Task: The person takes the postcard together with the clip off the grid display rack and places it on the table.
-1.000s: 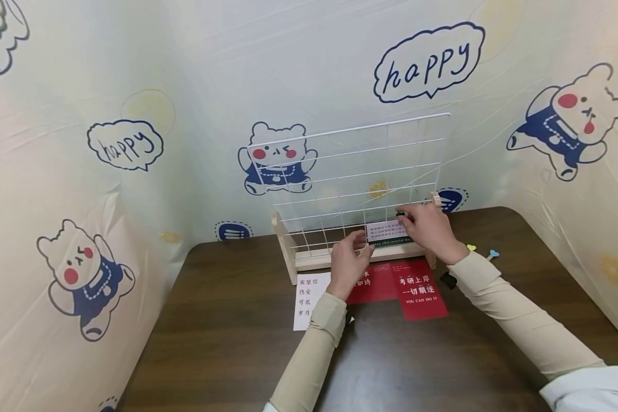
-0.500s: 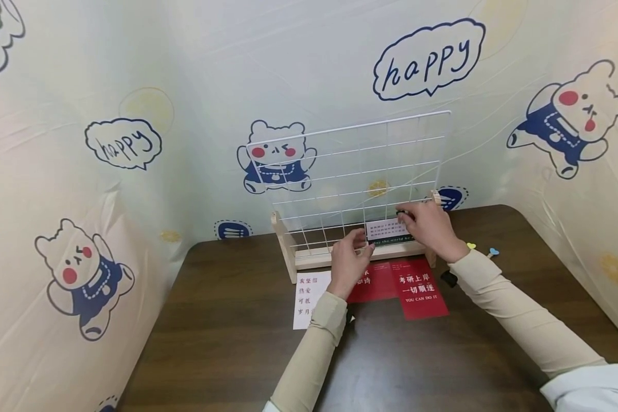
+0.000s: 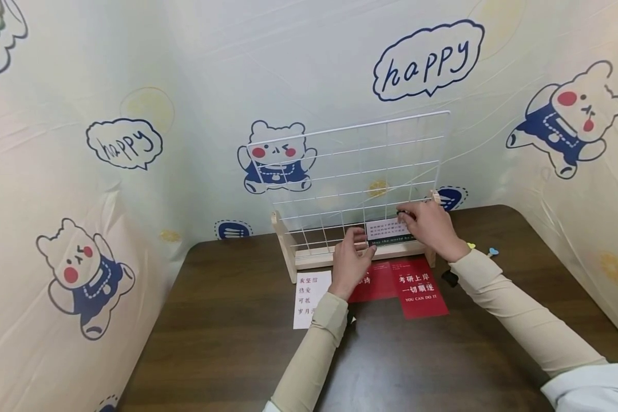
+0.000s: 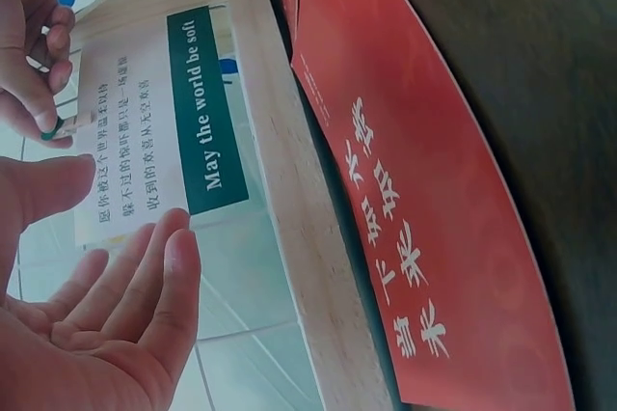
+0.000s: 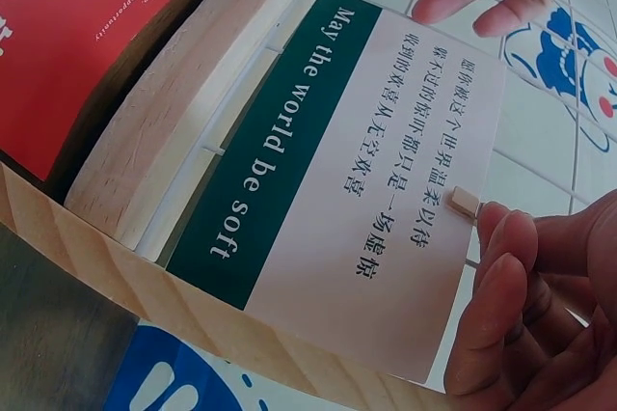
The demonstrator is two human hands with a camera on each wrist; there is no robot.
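Observation:
A white card with a green strip reading "May the world be soft" [image 5: 318, 170] stands against the white wire grid [image 3: 350, 129], low at its right side. My right hand [image 3: 435, 229] pinches a small wooden clothespin [image 5: 463, 202] at the card's upper edge; its green end shows in the left wrist view between thumb and finger. My left hand [image 3: 351, 263] is spread beside the card's left edge, fingers loosely extended and thumb apart [image 4: 106, 334]. The grid sits in a wooden base [image 3: 314, 262] with an upright at each end.
On the dark table before the base lie a white card with characters [image 3: 306, 303] and red cards [image 3: 424, 292]. A blue heart clothespin [image 3: 493, 252], a yellow heart clothespin [image 3: 471, 246] and a black object [image 3: 449, 278] lie by the right forearm. Patterned cloth hangs behind.
My left hand has eased slightly off the card's left edge, so more of the green strip's lettering shows. The right hand stays at the clothespin.

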